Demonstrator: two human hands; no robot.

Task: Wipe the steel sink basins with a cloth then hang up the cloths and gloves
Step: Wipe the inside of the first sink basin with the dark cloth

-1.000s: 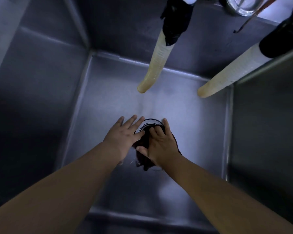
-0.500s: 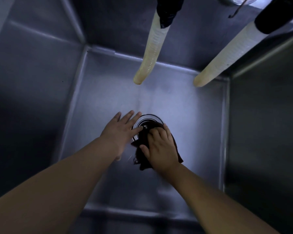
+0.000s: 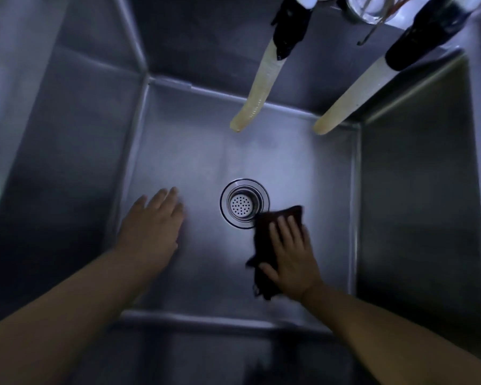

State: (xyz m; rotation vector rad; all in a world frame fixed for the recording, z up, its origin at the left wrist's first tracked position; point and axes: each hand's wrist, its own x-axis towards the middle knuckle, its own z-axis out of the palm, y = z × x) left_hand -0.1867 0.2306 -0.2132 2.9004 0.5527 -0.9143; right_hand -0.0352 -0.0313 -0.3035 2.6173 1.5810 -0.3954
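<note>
I look down into a deep steel sink basin [image 3: 195, 151]. Its round perforated drain strainer [image 3: 243, 202] lies uncovered near the middle of the floor. A dark cloth [image 3: 265, 232] lies flat on the floor just right of the drain, and my right hand [image 3: 292, 254] presses on it with straight, spread fingers. My left hand [image 3: 153, 223] rests flat on the bare floor to the left of the drain, fingers straight, holding nothing.
Two pale hoses [image 3: 257, 95] [image 3: 353, 98] with black wrapping at their tops hang down into the basin from the back rim. A glass container [image 3: 372, 6] stands on the back ledge. Steel walls [image 3: 417, 207] close in on all sides.
Both hands were together over the drain with the cloth. My right hand has slid the cloth off to the right, uncovering the strainer, and my left hand has moved out to the left.
</note>
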